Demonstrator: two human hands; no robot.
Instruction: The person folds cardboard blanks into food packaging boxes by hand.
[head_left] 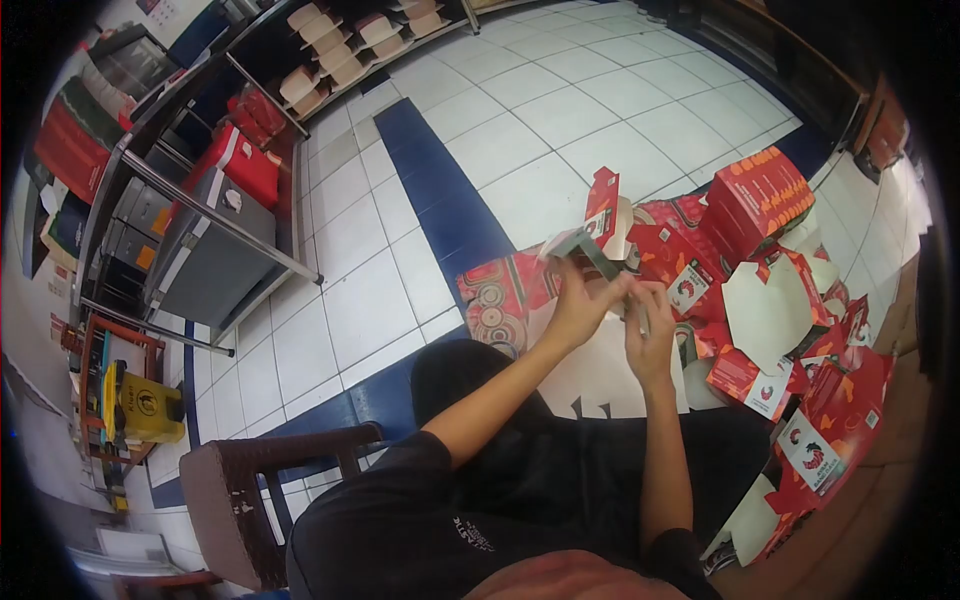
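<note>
Both hands are together near the middle, above a patterned red table edge. My left hand has its fingers closed round a grey-green flat object, which could be a stapler or a strip; blur hides its details. Close on its right, my right hand has its fingers bent together near the object's lower end; what they pinch is too small to make out. Below the hands lies a pale flat sheet. Just beyond them a red and white carton stands partly folded.
Red printed cartons are heaped on the right, with a larger red box behind them. A brown chair stands at lower left. Beyond are a metal rack with a grey container and a yellow bucket.
</note>
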